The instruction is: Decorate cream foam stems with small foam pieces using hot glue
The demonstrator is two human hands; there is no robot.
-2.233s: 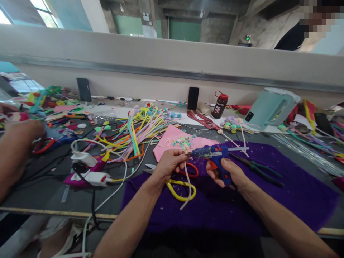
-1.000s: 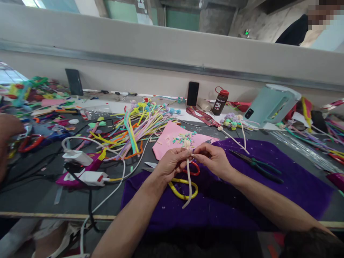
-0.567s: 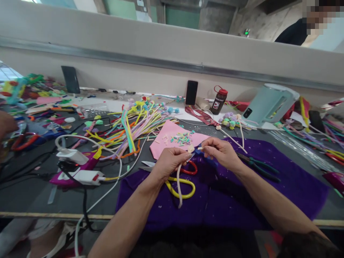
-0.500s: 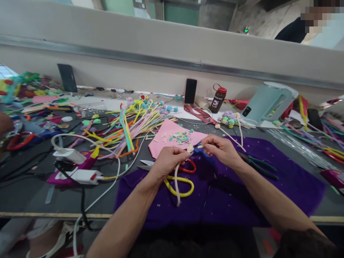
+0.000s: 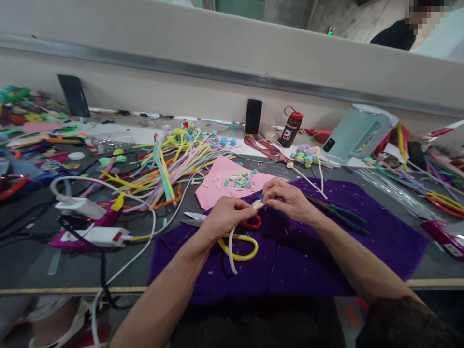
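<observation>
My left hand (image 5: 228, 216) is closed in a pinch on a cream chenille-stem flower (image 5: 258, 205). Its cream stem (image 5: 231, 251) curves down below the fingers. My right hand (image 5: 288, 198) is pinched against the flower's right side; the small cream chenille piece between its fingertips is mostly hidden. Under the left wrist lie scissors (image 5: 241, 259) with yellow handles, and a red handle (image 5: 253, 222) shows beside them. A blue object behind the right fingers is largely covered. Both hands are above a purple cloth (image 5: 308, 270).
Short cut pieces (image 5: 242, 180) lie on a pink sheet (image 5: 206, 193) beyond the hands. Dark green-handled pliers (image 5: 348, 217) rest right. Many coloured chenille stems (image 5: 174, 179), a power strip (image 5: 76, 232) with cables, a bottle (image 5: 291, 128), a phone (image 5: 253, 116) and a pale kettle (image 5: 357, 133) stand around.
My right hand has moved left, bringing its small cream piece from a short gap away to the flower. My left hand keeps its pinch. The view has shifted slightly.
</observation>
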